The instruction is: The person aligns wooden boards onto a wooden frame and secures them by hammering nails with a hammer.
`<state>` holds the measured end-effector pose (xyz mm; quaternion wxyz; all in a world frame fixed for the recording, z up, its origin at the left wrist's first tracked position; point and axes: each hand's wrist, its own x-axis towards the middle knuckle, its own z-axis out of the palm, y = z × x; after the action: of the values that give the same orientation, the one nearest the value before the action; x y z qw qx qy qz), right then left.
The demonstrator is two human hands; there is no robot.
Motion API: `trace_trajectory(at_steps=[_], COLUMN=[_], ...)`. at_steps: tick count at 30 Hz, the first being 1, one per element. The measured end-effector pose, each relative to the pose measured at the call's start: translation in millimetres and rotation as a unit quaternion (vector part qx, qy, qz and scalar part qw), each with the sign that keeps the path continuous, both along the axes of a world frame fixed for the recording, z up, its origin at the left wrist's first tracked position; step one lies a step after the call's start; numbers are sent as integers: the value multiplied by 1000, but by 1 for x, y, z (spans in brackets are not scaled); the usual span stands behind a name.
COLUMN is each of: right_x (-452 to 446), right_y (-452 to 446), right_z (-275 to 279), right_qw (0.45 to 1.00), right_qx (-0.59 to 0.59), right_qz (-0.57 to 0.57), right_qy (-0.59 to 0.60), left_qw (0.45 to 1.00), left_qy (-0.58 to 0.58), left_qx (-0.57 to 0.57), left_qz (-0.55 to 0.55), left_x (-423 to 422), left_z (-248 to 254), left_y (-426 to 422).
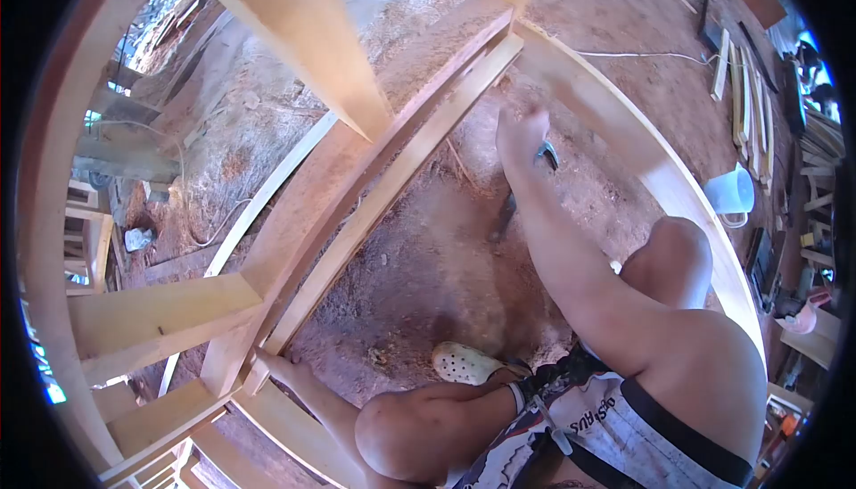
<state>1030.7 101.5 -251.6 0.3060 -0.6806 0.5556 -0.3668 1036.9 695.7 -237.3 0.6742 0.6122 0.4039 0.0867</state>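
A long wooden strip (392, 195) runs diagonally along the inner side of a wider wooden rail (312, 239) in a large wooden frame. My left hand (283, 367) is at the strip's lower end by the frame corner, its fingers closed around the wood and partly hidden. Near the strip's upper end, my right hand (522, 132) is closed in a fist. From it sticks a tool (547, 156) with a curved, dark, blue-green end; the rest of the tool is hidden or blurred, so its kind is unclear.
I sit inside the frame, with its curved side board (642, 132) on my right. Crosspieces (165, 315) join the rail on the left. A light blue bucket (729, 191) and loose wooden slats (753, 106) are on the dirt floor at right. A white cord (642, 54) lies beyond.
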Motion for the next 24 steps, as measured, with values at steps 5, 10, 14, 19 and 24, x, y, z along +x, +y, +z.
trace_trajectory(at_steps=[5,10,14,19,24], right_x=[-69,-81,-102,-95,-74], right_y=[19,-4,-34,-33,-37], right_z=[-85,-115,-103,-34,56], right_qw=[937,909,881,792,891], right_qx=[264,314,417,538,365], right_qz=[18,36,164,116,178], right_qy=[226,270,153,-263,-203], left_qw=[1000,987,875,612,718], left_qy=[24,41,0,-59,18], left_qx=[-5,-63,122,179,181], left_qz=[-17,-142,-468,-768,-671], left_x=[-10,-30,-19,30,40], left_z=[0,15,83,135,44], left_y=[-4,-61,-181,-341,-450])
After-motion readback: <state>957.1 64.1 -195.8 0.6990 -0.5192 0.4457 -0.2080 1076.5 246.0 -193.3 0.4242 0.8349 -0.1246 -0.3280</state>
